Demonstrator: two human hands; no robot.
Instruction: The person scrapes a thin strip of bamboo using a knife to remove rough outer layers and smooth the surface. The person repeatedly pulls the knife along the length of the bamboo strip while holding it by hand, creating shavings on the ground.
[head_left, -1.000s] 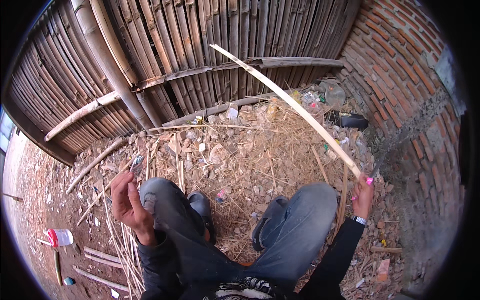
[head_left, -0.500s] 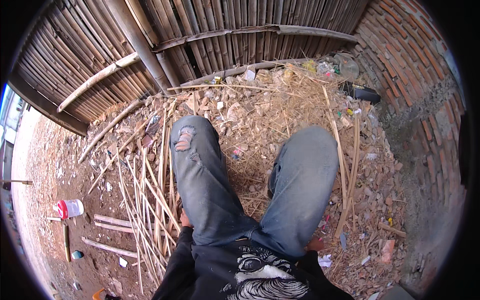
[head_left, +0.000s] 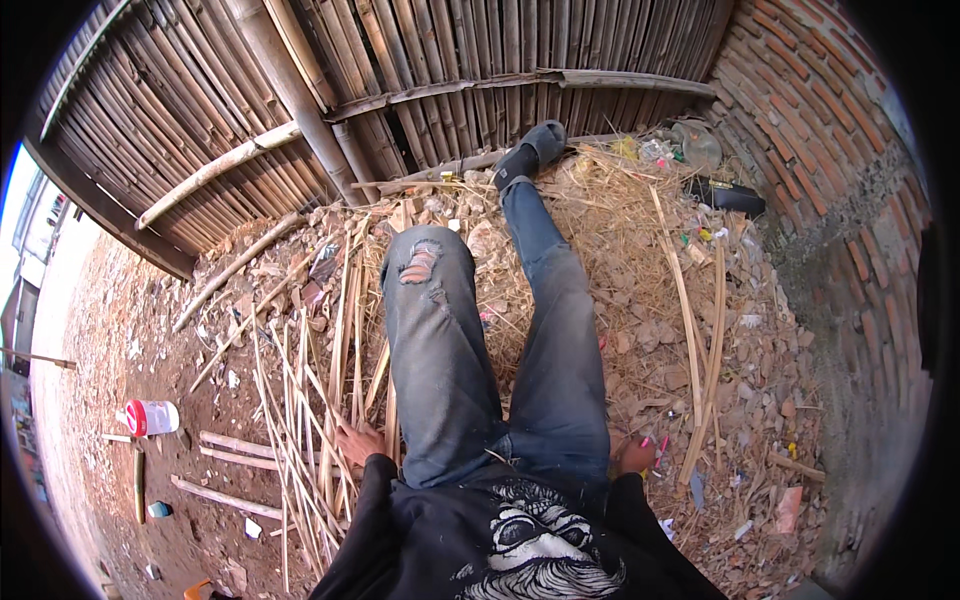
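Two spots need care: your left hand (head_left: 362, 442), at seven o'clock, lies against pale strips (head_left: 300, 420) at eight; your right hand (head_left: 636, 457), between four and five, is beside a pink item (head_left: 661, 452). Whether either's fingers grip, I cannot tell. Leaning hard could roll those loose, crossed strips — or splinter your palm.

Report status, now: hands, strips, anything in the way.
Left hand at strips, grip unclear. Right hand low, pink object beside it. Strips lie crisscrossed at left. Legs between the hands.
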